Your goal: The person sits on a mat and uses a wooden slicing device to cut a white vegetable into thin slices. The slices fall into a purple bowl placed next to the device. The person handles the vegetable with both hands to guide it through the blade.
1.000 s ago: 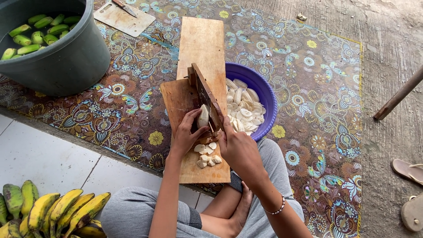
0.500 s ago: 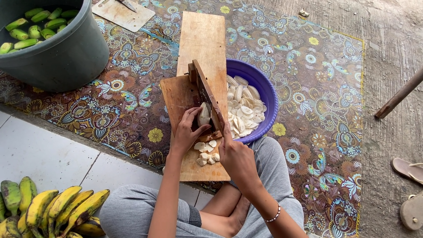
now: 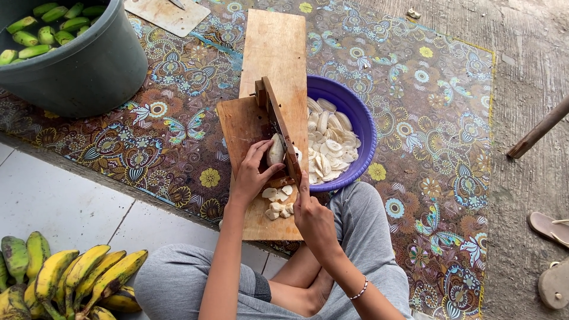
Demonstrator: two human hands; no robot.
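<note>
My left hand [image 3: 253, 173] holds a peeled pale banana [image 3: 275, 150] against the blade of a wooden slicer [image 3: 274, 123] mounted on a cutting board [image 3: 246, 127]. My right hand [image 3: 314, 216] grips the near end of the slicer's handle, index finger stretched along it. Small cut banana pieces [image 3: 277, 201] lie on the board just below the blade. A purple bowl [image 3: 361, 121] holding several peeled banana slices sits right of the slicer, touching the board.
A long wooden plank [image 3: 277, 44] extends away under the board on a patterned mat [image 3: 415, 89]. A grey tub [image 3: 83, 65] of green bananas stands far left. Yellow-green banana bunches [image 3: 65, 278] lie near left. Sandals [image 3: 554, 255] and a stick [image 3: 539, 130] sit right.
My right hand slid slightly down the slicer handle toward me, while my left hand kept pressing the banana at the blade. The view shifted a little.
</note>
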